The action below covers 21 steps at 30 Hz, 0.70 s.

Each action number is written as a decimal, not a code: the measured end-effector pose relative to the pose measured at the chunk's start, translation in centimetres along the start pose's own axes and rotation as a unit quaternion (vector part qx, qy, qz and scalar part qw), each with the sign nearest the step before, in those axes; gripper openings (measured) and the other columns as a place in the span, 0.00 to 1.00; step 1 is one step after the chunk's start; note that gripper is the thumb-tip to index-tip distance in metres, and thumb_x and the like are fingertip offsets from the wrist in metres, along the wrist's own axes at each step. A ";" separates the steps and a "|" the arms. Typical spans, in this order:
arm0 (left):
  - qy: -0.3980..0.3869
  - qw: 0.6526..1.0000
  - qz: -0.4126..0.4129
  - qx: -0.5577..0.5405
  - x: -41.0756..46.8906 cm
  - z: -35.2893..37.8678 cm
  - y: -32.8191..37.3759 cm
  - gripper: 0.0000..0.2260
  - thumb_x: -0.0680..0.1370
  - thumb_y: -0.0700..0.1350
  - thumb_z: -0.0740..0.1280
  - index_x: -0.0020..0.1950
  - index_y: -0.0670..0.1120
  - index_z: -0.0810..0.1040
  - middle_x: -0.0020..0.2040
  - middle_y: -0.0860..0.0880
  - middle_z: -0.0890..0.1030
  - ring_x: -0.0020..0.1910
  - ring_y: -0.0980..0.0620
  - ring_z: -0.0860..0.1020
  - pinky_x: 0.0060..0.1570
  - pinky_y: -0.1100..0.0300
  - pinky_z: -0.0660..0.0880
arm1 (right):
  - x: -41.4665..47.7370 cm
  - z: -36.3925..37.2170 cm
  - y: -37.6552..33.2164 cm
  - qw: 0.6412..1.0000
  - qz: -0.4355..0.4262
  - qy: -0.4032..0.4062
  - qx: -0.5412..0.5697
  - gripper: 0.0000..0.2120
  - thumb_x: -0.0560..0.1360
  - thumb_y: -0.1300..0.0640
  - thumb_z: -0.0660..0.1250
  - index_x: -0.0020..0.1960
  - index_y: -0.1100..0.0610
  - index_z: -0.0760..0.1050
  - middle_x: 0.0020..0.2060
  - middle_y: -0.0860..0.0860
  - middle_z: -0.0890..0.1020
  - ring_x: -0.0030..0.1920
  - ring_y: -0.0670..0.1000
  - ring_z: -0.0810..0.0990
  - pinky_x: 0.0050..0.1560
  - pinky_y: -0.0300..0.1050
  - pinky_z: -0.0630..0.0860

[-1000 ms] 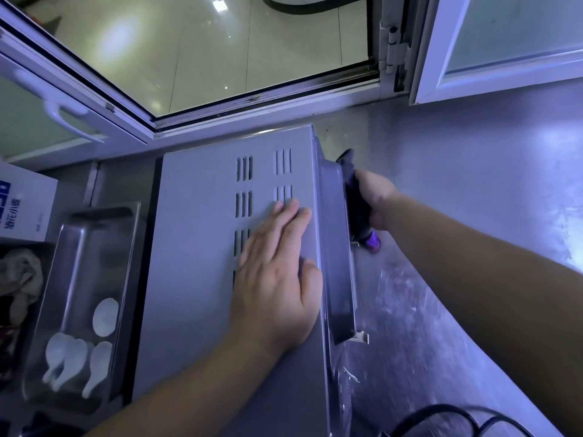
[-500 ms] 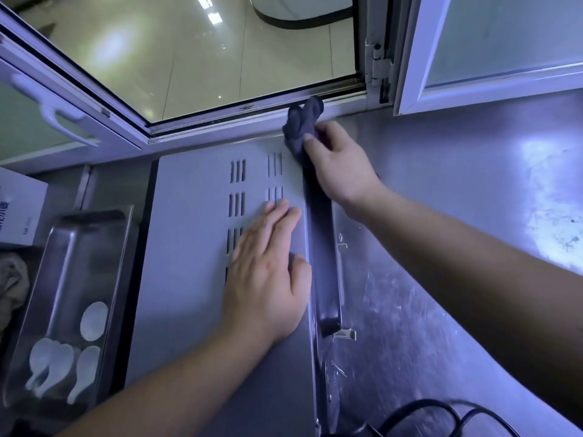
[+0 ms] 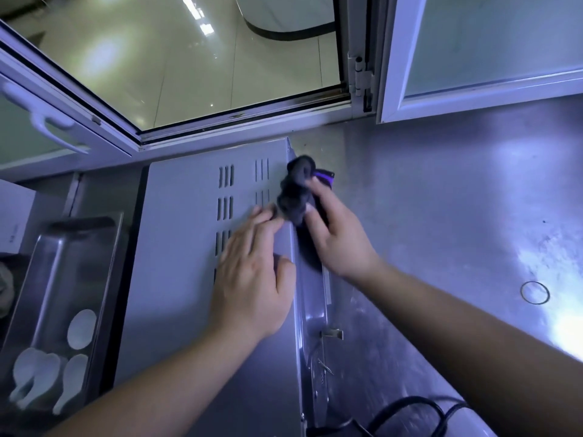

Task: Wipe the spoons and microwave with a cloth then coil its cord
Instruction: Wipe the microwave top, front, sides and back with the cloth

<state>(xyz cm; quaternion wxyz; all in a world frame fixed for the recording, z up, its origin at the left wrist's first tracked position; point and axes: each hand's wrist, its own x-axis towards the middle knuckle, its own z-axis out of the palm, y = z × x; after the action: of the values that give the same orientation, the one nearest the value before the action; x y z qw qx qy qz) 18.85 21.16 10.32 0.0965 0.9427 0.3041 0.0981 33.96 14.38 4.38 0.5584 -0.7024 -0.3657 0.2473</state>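
The microwave [image 3: 179,247] is being wiped with a cloth [image 3: 295,197] pinched in the grip of the right hand [image 3: 340,241], the left hand [image 3: 252,288] spread flat on top; the cord [image 3: 407,405] is seemingly being left for coiling next.

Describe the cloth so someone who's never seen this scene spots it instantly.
Find the big grey microwave in the middle, its vented top under the flat left hand. At its right edge the right hand grips the cloth: a bunched dark grey wad with a purple patch, unlike the thin black cord lower down.
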 end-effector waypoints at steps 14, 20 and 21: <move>-0.006 1.000 -0.012 -0.023 -0.1 -0.3 0.1 0.25 0.75 0.45 0.56 0.72 0.43 0.74 0.77 0.49 0.71 0.80 0.51 0.63 0.79 0.56 0.56 | 6.9 0.9 7.2 0.907 0.393 0.013 0.154 0.31 0.79 0.36 0.50 0.74 0.51 0.71 0.68 0.54 0.77 0.68 0.59 0.75 0.71 0.60 0.70; -0.006 1.000 -0.015 -0.017 -0.1 -0.3 0.2 0.25 0.76 0.45 0.56 0.72 0.44 0.74 0.77 0.50 0.71 0.80 0.52 0.63 0.80 0.58 0.54 | 3.0 1.6 8.6 0.885 0.423 0.039 0.190 0.31 0.74 0.35 0.53 0.72 0.48 0.73 0.65 0.51 0.78 0.65 0.59 0.77 0.68 0.61 0.73; -0.008 1.000 -0.015 -0.016 -0.1 -0.3 0.2 0.25 0.77 0.45 0.56 0.72 0.44 0.74 0.77 0.50 0.71 0.80 0.52 0.63 0.80 0.59 0.54 | 2.5 1.7 8.3 0.882 0.425 0.045 0.198 0.30 0.73 0.35 0.54 0.70 0.46 0.73 0.64 0.50 0.79 0.64 0.58 0.78 0.66 0.61 0.74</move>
<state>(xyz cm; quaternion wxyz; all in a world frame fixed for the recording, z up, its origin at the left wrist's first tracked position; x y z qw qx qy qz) 18.81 21.03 10.65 0.1155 0.9371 0.3155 0.0942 36.21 16.48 -3.93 0.5433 -0.6757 0.0498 0.4958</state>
